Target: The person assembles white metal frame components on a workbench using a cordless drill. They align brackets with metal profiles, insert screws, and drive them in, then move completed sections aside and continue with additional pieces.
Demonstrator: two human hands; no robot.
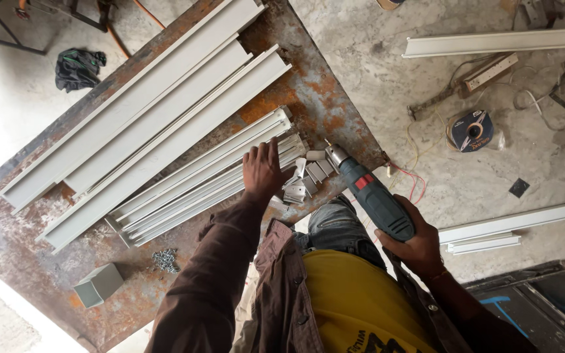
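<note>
**Rusty tabletop, profiles stacked, drill in right hand**

Rusted steel tabletop (308, 91) runs diagonally across the view, concrete floor (387, 39) to its right. Three long white channel profiles (158, 104) lie side by side on it, parallel to its long edge. Just below them sits a bundle of thinner ribbed white profiles (191, 186), ends flush near the table corner.

Left hand (264, 171) lies flat on the end of that bundle, fingers spread and pressing down, gripping nothing. Right hand (413, 245) is wrapped around the handle of a teal power drill (374, 196), fingers closed tight on it; the chuck points up-left, bit tip just beside the bundle end. Small grey metal brackets (305, 180) sit between drill chuck and left hand, touching the bundle.

Smaller items: a short square white tube offcut (99, 284) near the lower table edge, a pile of screws (165, 259) beside it. On the floor: more white profiles (505, 225), a tape roll (471, 131), a power strip (490, 72).
</note>
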